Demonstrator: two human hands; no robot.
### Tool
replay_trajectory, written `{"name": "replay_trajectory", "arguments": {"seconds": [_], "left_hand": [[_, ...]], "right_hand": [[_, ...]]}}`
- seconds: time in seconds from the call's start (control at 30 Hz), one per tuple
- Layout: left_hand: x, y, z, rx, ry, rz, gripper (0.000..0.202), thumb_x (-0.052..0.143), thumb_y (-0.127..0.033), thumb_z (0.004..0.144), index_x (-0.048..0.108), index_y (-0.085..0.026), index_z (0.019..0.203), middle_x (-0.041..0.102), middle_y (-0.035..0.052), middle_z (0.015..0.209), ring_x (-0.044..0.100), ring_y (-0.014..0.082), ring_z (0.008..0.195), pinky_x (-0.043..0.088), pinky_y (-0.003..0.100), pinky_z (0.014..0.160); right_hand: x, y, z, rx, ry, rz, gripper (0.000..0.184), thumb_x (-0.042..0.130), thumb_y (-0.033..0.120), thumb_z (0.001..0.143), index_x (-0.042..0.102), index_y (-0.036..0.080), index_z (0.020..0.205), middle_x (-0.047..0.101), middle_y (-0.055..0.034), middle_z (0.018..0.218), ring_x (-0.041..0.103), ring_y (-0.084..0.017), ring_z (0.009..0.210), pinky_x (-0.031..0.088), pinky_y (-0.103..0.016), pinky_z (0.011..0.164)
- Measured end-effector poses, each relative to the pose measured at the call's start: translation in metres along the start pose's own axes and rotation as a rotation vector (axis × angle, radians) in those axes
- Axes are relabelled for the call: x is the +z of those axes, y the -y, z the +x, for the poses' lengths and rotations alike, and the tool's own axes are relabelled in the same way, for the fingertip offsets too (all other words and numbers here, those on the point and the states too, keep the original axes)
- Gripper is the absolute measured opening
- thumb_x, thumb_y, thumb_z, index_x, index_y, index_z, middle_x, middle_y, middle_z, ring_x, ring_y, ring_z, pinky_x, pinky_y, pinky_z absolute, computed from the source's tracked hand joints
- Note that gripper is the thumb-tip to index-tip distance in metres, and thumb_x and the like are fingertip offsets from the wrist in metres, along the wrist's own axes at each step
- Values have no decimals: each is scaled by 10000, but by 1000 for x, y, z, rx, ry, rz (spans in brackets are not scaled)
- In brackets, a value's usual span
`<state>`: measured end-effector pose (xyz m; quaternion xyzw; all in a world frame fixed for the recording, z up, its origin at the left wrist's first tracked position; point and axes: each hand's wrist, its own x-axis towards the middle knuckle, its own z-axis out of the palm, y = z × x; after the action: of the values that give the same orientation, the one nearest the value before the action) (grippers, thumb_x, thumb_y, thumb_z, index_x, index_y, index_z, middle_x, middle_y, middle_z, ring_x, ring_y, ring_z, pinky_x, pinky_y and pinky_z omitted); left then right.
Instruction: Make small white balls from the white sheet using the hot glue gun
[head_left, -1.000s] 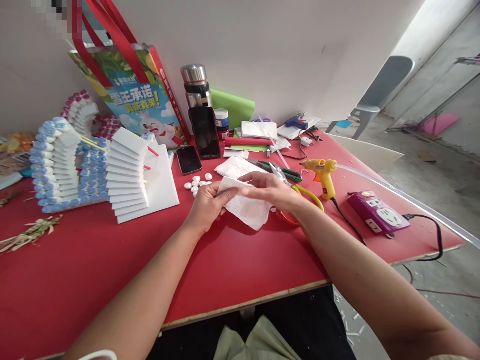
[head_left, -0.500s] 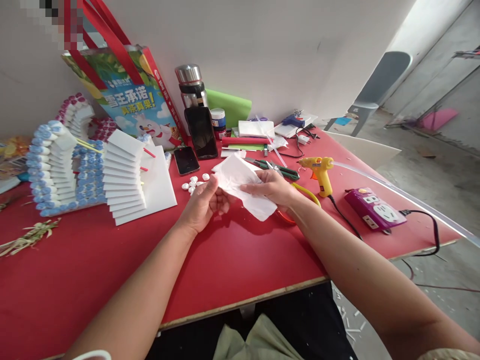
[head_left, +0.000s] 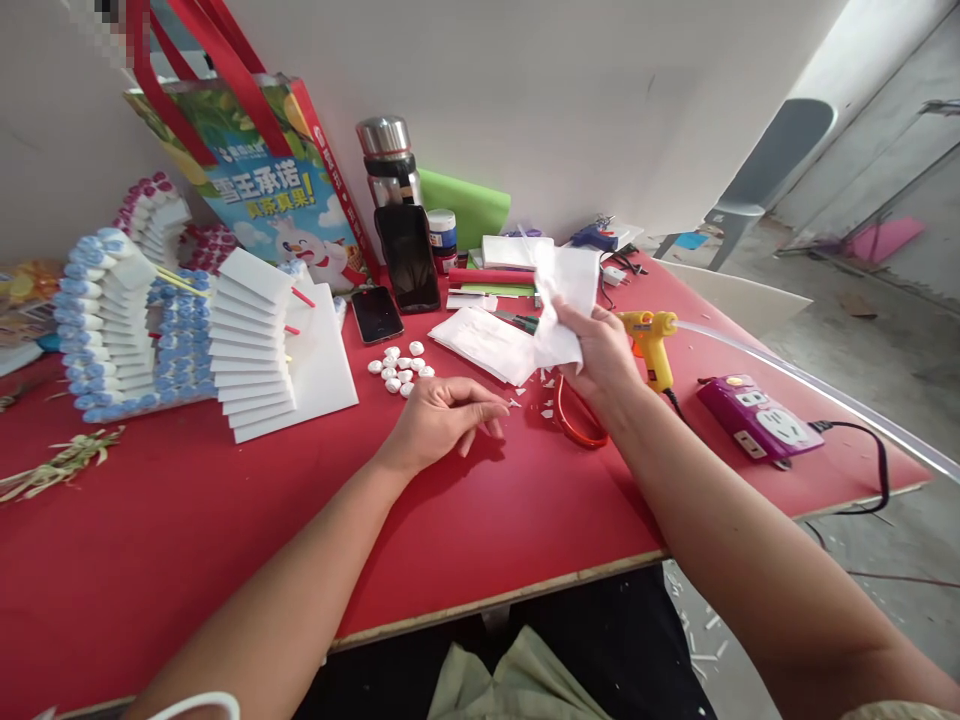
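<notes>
A crumpled sheet of white tissue paper (head_left: 574, 280) is pinched in my right hand (head_left: 604, 350), raised above the back right of the table. My left hand (head_left: 450, 420) hovers low over the red tabletop, thumb and forefinger pressed together at a tiny white paper scrap (head_left: 514, 404). Beyond it lies a flat stack of white tissue sheets (head_left: 487, 343). Several small white rolled paper buds (head_left: 401, 368) cluster just behind my left knuckles. Torn white bits are scattered between the hands, beside the red handle (head_left: 581, 425) of a tool partly hidden by my right hand.
On the right are a yellow glue gun (head_left: 652, 345) and a purple power strip (head_left: 761, 420). Two phones (head_left: 377, 315), a steel flask (head_left: 386, 150) and a printed bag (head_left: 277, 190) stand or lie behind. White fanned panels with blue buds (head_left: 109, 330) occupy the left.
My hands have separated. The right has carried the tissue sheet up and rightward; the left has released it and moved slightly right. The tissue stack and paper buds are now more exposed.
</notes>
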<state>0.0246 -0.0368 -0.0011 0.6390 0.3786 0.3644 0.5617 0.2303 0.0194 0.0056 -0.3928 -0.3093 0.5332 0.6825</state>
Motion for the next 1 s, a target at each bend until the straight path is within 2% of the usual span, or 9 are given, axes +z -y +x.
{"name": "replay_trajectory", "arguments": {"seconds": [0.13,0.2,0.27,0.33,0.4,0.5,0.67,0.83,1.0], "left_hand": [[18,5,-4,128,112,118,248,650,-341,943,800,-173,839,710,32,660,530,73,429,470,210,480],[26,7,-3,213,102,128,271,560,-308,990,766,-224,1146,751,83,1090,643,93,601,563,247,624],[26,9,0,281,5,135,299,611,-330,960,736,-238,1215,652,108,1322,702,143,818,591,273,730],[20,9,3,216,-111,90,334,691,-385,911,733,-211,1194,675,114,1238,703,174,871,590,272,720],[10,8,6,81,-169,-41,426,655,-498,922,701,-175,1195,721,104,1010,657,146,672,515,236,518],[-3,6,8,18,-214,-236,495,606,-599,921,651,-186,1189,709,78,949,620,133,597,429,217,420],[-7,8,12,-8,-278,-222,338,777,-470,821,634,-176,905,616,-11,653,555,113,479,378,204,379],[-7,11,13,18,-256,-149,248,757,-387,835,664,-159,863,640,-3,634,562,121,479,438,225,405],[-12,9,12,-9,-236,-176,241,738,-372,846,693,-158,945,686,10,678,613,133,503,470,231,441]], "right_hand": [[-4,5,3,-15,29,15,286,873,300,641,667,183,801,652,24,684,573,-113,564,504,-251,554],[-2,4,-1,27,86,-18,282,860,332,661,655,185,787,637,22,668,560,-115,550,490,-257,540],[0,3,-5,54,122,-47,282,848,360,679,649,188,780,640,13,671,565,-123,552,483,-265,533],[1,2,-8,63,126,-57,275,845,363,681,657,188,781,655,7,681,577,-130,559,486,-270,533],[2,2,-10,98,142,-86,274,848,363,671,678,184,790,676,-2,688,594,-141,561,498,-277,536],[2,1,-14,241,269,-211,308,862,392,653,702,171,797,707,-27,690,629,-167,561,513,-289,524],[5,-4,-24,392,590,-449,383,888,424,640,730,147,851,745,-58,741,679,-198,611,534,-287,537],[4,-5,-24,302,693,-559,366,836,454,729,709,161,910,762,-54,816,692,-197,664,528,-267,542],[2,-6,-21,271,651,-494,351,846,403,718,699,170,937,759,-42,806,691,-192,656,541,-274,549]]}}
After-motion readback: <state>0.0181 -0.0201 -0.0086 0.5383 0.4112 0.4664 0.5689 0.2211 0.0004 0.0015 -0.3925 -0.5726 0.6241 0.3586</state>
